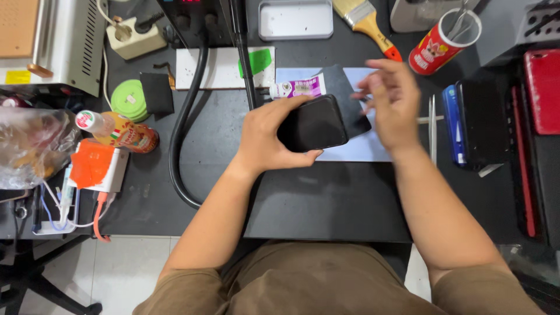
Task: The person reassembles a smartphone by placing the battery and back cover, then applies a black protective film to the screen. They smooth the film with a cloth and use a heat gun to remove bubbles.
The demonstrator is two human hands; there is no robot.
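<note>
My left hand grips a black smartphone above the dark work mat, screen up, thumb under its near edge. My right hand hovers just right of the phone with fingers spread and slightly blurred; it holds nothing that I can see. Behind the phone lies a black sheet on a pale blue paper. A small white and purple glue tube rests just beyond my left fingers.
Tweezers and a dark phone lie right of my right hand, a red phone farther right. A paintbrush, metal tin and red cup sit at the back. A black hose, green tape roll and bottle are left.
</note>
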